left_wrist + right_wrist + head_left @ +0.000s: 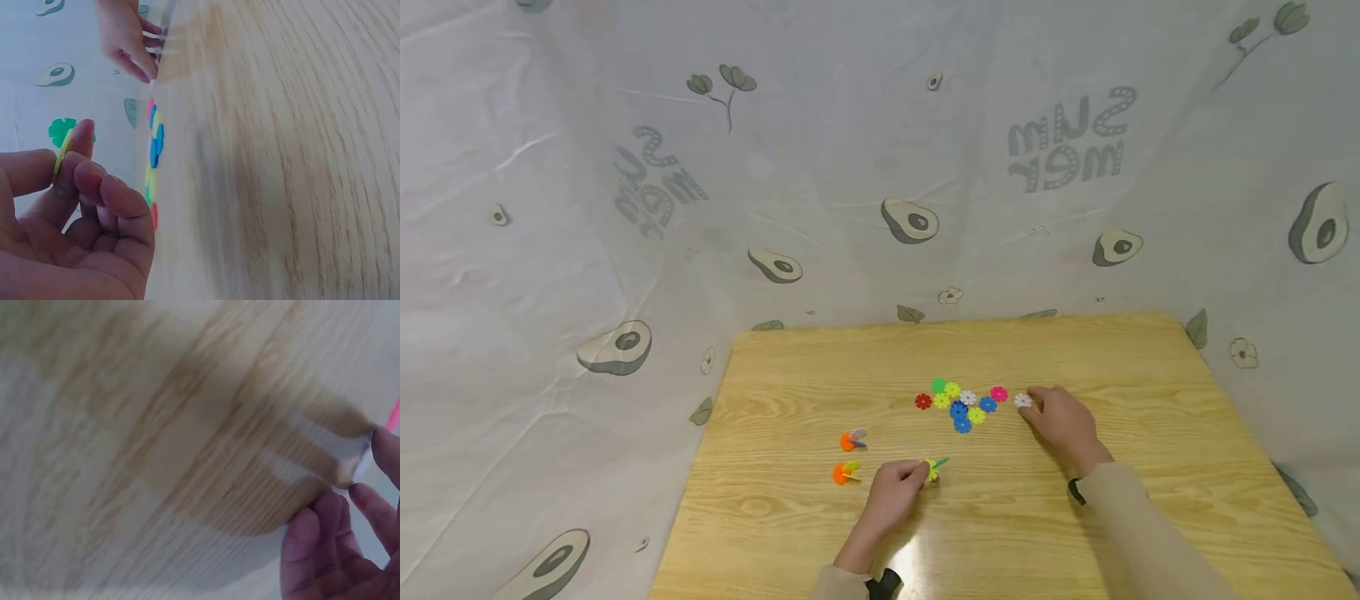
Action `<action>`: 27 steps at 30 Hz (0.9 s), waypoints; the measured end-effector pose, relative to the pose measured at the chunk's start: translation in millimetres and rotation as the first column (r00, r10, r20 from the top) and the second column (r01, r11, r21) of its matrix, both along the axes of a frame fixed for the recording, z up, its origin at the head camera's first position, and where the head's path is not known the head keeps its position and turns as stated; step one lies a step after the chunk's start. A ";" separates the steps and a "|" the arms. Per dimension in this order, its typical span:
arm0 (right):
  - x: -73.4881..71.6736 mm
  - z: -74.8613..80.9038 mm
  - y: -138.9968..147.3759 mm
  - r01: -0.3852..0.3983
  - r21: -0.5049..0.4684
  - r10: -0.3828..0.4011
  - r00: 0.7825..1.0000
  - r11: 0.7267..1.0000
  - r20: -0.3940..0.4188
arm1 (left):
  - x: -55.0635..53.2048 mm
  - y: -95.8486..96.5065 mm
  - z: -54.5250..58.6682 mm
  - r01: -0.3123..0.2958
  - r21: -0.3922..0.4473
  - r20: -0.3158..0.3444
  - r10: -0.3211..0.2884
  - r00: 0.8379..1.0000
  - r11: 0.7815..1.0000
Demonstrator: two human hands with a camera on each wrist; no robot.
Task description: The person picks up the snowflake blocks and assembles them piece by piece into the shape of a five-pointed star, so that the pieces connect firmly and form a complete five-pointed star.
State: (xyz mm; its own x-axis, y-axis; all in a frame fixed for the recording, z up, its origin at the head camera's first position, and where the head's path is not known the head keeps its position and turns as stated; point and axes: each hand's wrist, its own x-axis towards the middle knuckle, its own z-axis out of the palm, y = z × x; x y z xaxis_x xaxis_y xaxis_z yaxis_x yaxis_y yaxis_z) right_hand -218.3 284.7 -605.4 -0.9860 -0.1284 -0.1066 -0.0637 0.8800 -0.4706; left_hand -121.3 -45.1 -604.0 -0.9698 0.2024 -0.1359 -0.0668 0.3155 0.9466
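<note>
My left hand point(895, 492) pinches a yellow notched building disc point(61, 159) between thumb and fingers. A green notched disc point(62, 132) is slotted into it and sticks out at an angle. My right hand point(1063, 421) has its thumb and index finger at the edges of a white notched disc point(1022, 401) on the table; in the right wrist view this disc is a small pale edge between the fingertips. Left of it lies a loose group with a pink disc point(998, 394), blue discs point(958, 411), yellow discs point(976, 415) and a dark red disc point(922, 402).
Two joined pieces stand left of my left hand: an orange one with white and blue discs point(850, 441), and an orange one with yellow discs point(842, 474). The wooden table point(775, 533) meets a printed sheet point(850, 167) at its back and sides.
</note>
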 end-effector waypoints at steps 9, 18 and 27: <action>-2.3 -2.6 -0.1 -0.042 -0.095 0.052 0.994 0.995 0.101 | -5.3 5.3 -2.9 -0.020 0.064 0.053 0.017 0.998 0.998; 53.6 3.0 -40.1 -0.071 -0.306 0.083 0.996 0.950 0.027 | -10.1 21.0 0.9 -0.059 0.105 0.039 0.055 0.998 0.993; 103.6 34.9 -93.2 -0.106 -0.317 0.068 0.989 0.943 -0.130 | -12.0 37.3 4.6 -0.114 0.125 0.022 0.113 0.993 0.986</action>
